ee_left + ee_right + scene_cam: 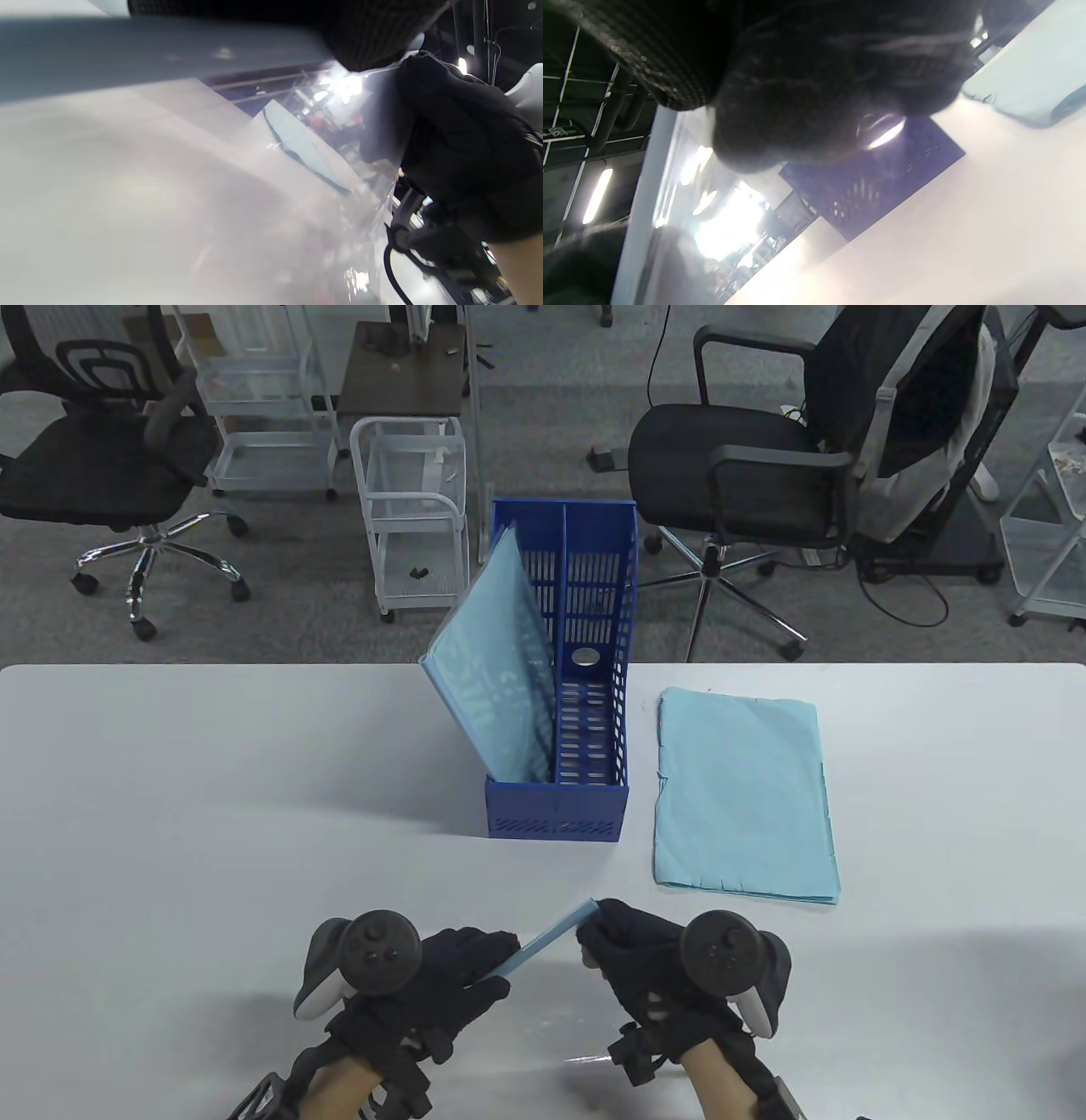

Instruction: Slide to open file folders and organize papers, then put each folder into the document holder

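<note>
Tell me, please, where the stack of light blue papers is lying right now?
In the table view the light blue papers lie flat on the white table, right of the blue document holder and beyond the right hand.

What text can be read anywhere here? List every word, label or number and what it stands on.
None can be read.
Translucent light blue plastic folder leaning in the dark blue slotted plastic document holder: pale print on its cover, too faint and blurred to read.
Stack of light blue papers on the white table: no visible text.
</note>
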Motion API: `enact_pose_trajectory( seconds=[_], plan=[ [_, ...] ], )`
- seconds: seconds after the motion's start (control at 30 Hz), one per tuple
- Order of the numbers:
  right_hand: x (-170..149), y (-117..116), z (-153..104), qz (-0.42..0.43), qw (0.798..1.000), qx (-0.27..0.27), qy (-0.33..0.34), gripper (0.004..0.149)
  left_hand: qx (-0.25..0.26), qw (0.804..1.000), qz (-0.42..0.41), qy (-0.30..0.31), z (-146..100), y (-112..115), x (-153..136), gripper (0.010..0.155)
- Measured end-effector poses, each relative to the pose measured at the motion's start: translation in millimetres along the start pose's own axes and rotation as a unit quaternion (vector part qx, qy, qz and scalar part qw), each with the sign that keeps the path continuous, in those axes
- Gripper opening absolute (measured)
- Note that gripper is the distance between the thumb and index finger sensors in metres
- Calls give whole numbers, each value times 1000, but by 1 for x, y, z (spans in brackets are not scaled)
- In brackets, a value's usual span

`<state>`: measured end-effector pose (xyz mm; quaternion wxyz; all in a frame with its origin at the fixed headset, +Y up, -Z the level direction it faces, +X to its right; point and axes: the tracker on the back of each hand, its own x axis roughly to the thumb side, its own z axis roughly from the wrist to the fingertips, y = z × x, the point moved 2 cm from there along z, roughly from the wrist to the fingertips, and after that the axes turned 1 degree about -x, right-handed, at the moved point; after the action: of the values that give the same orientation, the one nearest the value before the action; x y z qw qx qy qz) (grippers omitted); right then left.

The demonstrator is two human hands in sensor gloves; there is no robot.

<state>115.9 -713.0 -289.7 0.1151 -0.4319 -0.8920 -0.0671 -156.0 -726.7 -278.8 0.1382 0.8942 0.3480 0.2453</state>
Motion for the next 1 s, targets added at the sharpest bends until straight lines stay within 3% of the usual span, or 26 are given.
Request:
enact_pose_trajectory(
  seconds=[0.23,0.6,1.0],
  plan=[
    [-10,-2,2,41,999,2,-21,42,3,999,-7,-32,-5,-6,-4,48],
    [-32,22,5,89,994,-35,-51,42,-55,995,9,-79,-21,-28,-30,47],
    [-58,55,3,96,986,-104,-87,41,-92,972,44,-211,-45,-63,-68,45]
  ],
)
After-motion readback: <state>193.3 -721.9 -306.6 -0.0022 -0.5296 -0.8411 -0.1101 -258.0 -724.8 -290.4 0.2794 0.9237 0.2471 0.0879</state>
